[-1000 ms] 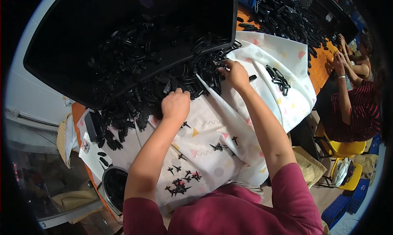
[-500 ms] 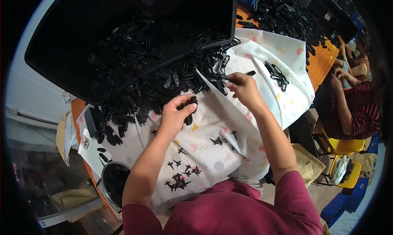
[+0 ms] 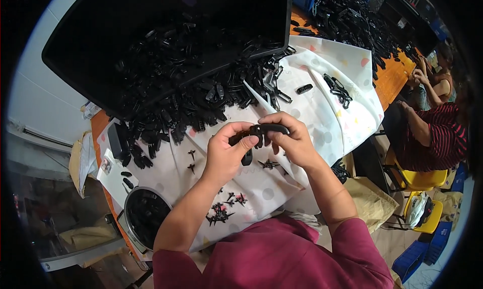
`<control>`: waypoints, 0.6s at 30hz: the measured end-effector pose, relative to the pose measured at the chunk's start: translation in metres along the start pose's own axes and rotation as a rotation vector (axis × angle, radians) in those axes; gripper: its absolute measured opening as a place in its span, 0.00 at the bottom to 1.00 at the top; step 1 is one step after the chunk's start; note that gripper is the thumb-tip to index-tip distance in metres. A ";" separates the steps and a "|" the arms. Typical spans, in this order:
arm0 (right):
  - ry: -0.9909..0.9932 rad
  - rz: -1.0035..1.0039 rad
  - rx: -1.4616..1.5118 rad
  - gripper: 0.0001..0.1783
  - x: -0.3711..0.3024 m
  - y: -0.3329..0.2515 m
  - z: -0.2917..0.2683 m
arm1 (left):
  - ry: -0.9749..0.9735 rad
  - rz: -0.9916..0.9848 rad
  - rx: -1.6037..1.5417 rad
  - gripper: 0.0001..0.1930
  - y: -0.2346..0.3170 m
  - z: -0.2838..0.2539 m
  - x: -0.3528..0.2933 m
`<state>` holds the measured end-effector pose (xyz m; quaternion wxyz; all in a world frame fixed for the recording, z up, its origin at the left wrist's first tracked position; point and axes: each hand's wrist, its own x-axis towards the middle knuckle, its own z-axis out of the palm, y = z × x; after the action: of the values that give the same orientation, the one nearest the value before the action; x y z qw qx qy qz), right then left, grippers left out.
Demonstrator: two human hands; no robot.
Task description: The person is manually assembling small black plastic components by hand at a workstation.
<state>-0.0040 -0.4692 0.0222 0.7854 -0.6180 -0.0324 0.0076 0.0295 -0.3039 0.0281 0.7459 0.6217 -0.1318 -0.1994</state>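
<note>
Scraps of black plastic sprue (image 3: 221, 214) are scattered on the white spotted cloth (image 3: 261, 188) nearest the body. Just above them, a black plastic part (image 3: 261, 130) is pinched between both hands over the cloth: the left hand (image 3: 226, 153) is curled around one end, the right hand (image 3: 292, 140) is closed on the other. Further out, a heap of black plastic parts (image 3: 201, 103) is spilled from a big black tray (image 3: 126, 32). Off to the right, a person in a striped top (image 3: 432, 133) is seated.
</note>
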 end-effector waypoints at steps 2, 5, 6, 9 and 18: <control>0.040 -0.258 -0.588 0.19 0.000 0.005 -0.002 | 0.016 0.020 0.008 0.11 -0.004 0.000 -0.002; 0.026 -0.406 -0.741 0.23 -0.002 0.005 0.004 | 0.024 -0.054 -0.088 0.12 -0.005 -0.005 -0.002; -0.029 -0.382 -0.783 0.24 -0.005 0.001 0.007 | 0.050 -0.084 -0.132 0.12 -0.003 -0.006 -0.002; -0.084 -0.277 -0.591 0.25 -0.016 -0.007 0.008 | 0.045 -0.069 -0.153 0.12 0.001 -0.003 -0.002; 0.057 -0.577 -0.775 0.19 -0.018 -0.014 0.007 | 0.014 0.047 0.046 0.12 0.009 -0.002 -0.013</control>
<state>-0.0231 -0.4662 0.0363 0.4678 -0.8310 -0.1816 -0.2400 0.0206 -0.2948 0.0369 0.7367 0.6369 -0.1457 -0.1743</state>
